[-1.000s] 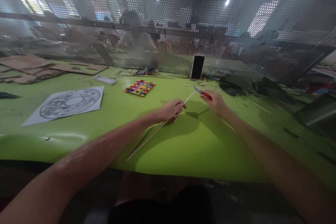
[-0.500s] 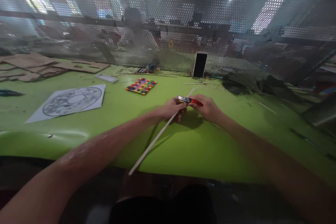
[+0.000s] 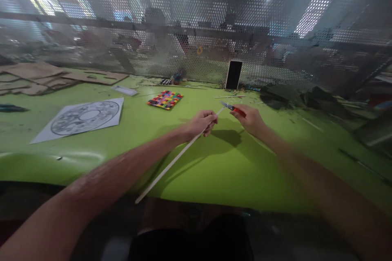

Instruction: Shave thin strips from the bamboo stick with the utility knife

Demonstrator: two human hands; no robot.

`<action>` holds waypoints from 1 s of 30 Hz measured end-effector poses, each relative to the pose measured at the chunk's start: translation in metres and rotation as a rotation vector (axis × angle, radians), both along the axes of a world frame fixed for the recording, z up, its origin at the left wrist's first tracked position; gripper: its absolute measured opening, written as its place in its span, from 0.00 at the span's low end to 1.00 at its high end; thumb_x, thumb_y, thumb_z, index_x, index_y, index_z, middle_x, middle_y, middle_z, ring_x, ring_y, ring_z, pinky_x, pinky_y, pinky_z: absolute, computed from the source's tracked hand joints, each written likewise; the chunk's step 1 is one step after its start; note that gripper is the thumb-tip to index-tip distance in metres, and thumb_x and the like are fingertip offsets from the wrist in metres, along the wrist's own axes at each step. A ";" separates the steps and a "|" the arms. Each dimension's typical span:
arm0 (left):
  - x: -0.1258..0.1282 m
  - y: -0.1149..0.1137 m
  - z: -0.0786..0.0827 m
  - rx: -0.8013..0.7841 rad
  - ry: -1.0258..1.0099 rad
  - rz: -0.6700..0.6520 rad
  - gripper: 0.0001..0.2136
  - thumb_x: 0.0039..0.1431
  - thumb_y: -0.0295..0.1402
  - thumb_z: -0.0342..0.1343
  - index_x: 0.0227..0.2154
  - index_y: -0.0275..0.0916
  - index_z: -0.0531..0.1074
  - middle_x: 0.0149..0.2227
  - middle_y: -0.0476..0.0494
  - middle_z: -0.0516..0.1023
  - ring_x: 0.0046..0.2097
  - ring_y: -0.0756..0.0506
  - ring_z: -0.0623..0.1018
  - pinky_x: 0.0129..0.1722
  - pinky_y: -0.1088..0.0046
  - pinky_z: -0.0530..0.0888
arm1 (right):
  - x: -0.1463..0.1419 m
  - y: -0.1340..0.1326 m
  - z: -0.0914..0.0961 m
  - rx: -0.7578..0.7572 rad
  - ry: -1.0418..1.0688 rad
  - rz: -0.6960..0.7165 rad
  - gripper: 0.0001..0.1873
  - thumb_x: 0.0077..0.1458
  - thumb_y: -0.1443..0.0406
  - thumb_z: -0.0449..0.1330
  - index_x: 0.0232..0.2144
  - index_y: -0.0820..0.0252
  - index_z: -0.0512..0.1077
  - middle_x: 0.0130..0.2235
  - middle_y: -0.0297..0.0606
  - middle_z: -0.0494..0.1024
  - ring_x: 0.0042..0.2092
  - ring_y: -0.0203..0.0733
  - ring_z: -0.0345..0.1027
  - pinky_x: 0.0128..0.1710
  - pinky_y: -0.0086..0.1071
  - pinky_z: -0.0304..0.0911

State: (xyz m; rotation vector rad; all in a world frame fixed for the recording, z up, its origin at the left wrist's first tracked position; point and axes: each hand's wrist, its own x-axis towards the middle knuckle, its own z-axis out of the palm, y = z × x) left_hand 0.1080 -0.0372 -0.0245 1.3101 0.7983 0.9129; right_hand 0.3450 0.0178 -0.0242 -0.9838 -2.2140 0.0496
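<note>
From where I'm standing, the person's left grip (image 3: 202, 124) is clasping a long, pale, thin strip (image 3: 171, 166) near its far end, fingers curling tightly around it. The strip is slanting across the green table (image 3: 239, 167), its lower end reaching out past the front edge towards the person's lap. The right grip (image 3: 250, 119) is grasping a red-handled knife (image 3: 238, 109), just beyond the left, and the blade is pointing at the strip's far tip. I cannot tell whether metal and strip are actually touching.

Behind them, a dark-screened tablet (image 3: 234, 75) is standing upright, with another thin stick (image 3: 230, 96) lying just in front of it. Off to the left, a colourful woven square (image 3: 165, 100) is lying flat, and farther left a sheet of paper (image 3: 87, 117) is showing a patterned ring. Brown cardboard pieces (image 3: 33, 76) are lying at the back left. Some dark leaves (image 3: 283, 97) are sitting beyond the right grip, near the perforated screen (image 3: 202, 16).
</note>
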 end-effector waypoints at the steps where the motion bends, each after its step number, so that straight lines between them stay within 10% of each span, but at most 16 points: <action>1: 0.000 0.000 0.000 -0.001 -0.005 -0.003 0.12 0.69 0.29 0.47 0.27 0.36 0.66 0.18 0.57 0.60 0.16 0.57 0.60 0.16 0.81 0.63 | 0.000 0.000 0.001 0.004 0.006 -0.008 0.32 0.62 0.41 0.50 0.45 0.60 0.78 0.42 0.46 0.81 0.39 0.48 0.74 0.40 0.38 0.66; 30: -0.002 0.010 -0.007 0.035 -0.082 0.006 0.10 0.68 0.31 0.48 0.29 0.38 0.64 0.16 0.59 0.58 0.16 0.55 0.58 0.18 0.80 0.67 | 0.002 0.002 0.000 -0.013 -0.109 0.049 0.29 0.63 0.44 0.50 0.43 0.60 0.78 0.38 0.48 0.80 0.38 0.49 0.71 0.39 0.41 0.65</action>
